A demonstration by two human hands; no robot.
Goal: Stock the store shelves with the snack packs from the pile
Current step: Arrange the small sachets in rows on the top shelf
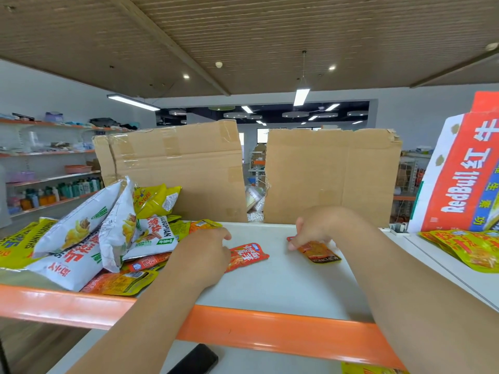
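A pile of snack packs (89, 238), white, yellow and orange, lies on the left of the white shelf (283, 287). My left hand (202, 255) rests on the shelf at the pile's right edge, its curled fingers on the left end of a small red snack pack (248, 256) lying flat. My right hand (318, 228) pinches the top of an orange-and-black snack pack (320, 252) that lies on the shelf to the right of the red one.
Two cardboard sheets (175, 168) (332, 174) stand at the shelf's back. A Red Bull carton (459, 174) and yellow packs (469, 249) occupy the right. An orange rail (256, 327) edges the front. A black phone (195, 360) lies on the shelf below.
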